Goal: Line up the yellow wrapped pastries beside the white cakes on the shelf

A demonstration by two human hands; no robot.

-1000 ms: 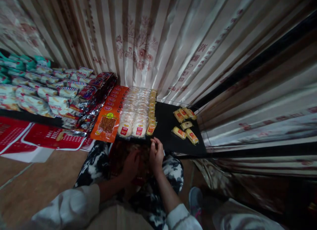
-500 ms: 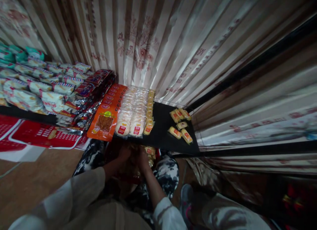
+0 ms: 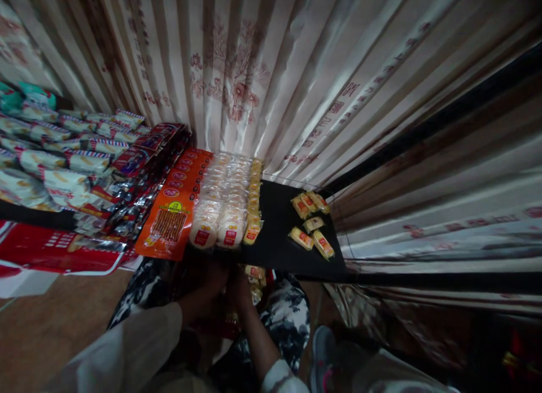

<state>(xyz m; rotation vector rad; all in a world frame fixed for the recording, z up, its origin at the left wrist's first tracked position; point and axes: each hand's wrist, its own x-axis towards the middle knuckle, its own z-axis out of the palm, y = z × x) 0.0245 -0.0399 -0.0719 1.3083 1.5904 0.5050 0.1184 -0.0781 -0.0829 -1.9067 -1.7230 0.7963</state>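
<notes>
My left hand (image 3: 214,277) and my right hand (image 3: 237,288) are close together low in front of me, just below the near edge of a black shelf (image 3: 279,235). Both are in deep shadow, and I cannot make out their fingers. They reach into a dark red bag or box in my lap. Beside my right hand lie yellow wrapped snack cakes (image 3: 255,274) in that container. On the shelf above stand rows of round white wrapped crackers (image 3: 217,212) and a row of small yellow wrapped cakes (image 3: 253,212).
An orange pack of stick snacks (image 3: 171,212) lies left of the crackers, with dark red packets (image 3: 144,150) and many white snack bags (image 3: 63,167) farther left. Several loose yellow cakes (image 3: 313,223) lie right. A pleated curtain (image 3: 254,71) hangs behind. A shoe (image 3: 322,353) shows lower right.
The view has tilted slightly, so the shelf and goods appear lower. My hands stay together in the container, now a little more covered by shadow and the shelf edge.
</notes>
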